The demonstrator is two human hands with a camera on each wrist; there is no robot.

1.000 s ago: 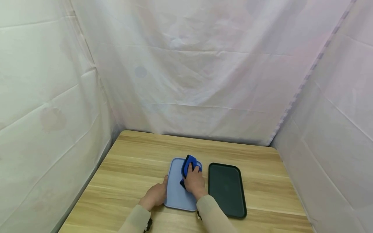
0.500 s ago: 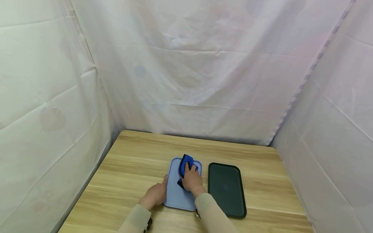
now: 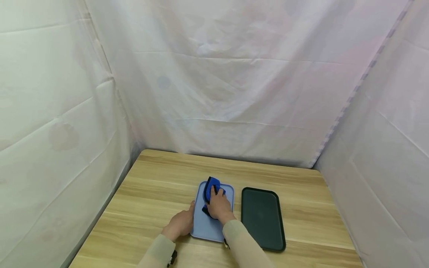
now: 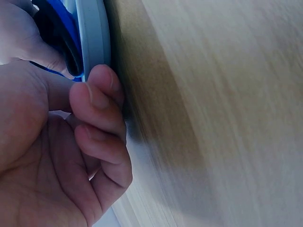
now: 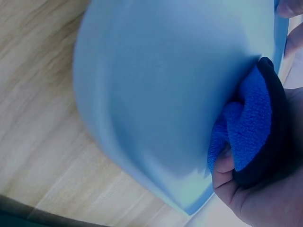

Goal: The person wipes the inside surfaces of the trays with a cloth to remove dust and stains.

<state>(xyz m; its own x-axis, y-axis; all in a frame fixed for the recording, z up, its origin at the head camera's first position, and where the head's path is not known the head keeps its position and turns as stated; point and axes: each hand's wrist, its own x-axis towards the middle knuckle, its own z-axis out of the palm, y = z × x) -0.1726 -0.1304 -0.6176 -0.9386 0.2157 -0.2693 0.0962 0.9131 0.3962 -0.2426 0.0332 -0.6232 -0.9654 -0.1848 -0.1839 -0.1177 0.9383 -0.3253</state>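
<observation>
A light blue tray (image 3: 205, 230) lies on the wooden table in the head view. My left hand (image 3: 182, 222) holds its left edge; in the right wrist view a thumb lies on the rim with a finger outside it. Curled fingers (image 4: 102, 142) appear beside the tray's side (image 4: 96, 35) in the left wrist view. My right hand (image 3: 219, 206) grips a bunched blue cloth (image 3: 213, 184) with a black side against the tray's surface. Close up, the cloth (image 5: 251, 118) looks fuzzy, with fingers wrapped into its folds. The palm hides part of it.
A dark green tray (image 3: 262, 219) lies to the right of the light blue one, a narrow gap between them. Bare wood of the table (image 3: 151, 178) shows left of and behind the trays. Pale fabric walls (image 3: 228, 93) stand at the back and both sides.
My right hand has slid the cloth a little to the left across the light blue tray. The left hand stays at the tray's edge. The head view has shifted slightly.
</observation>
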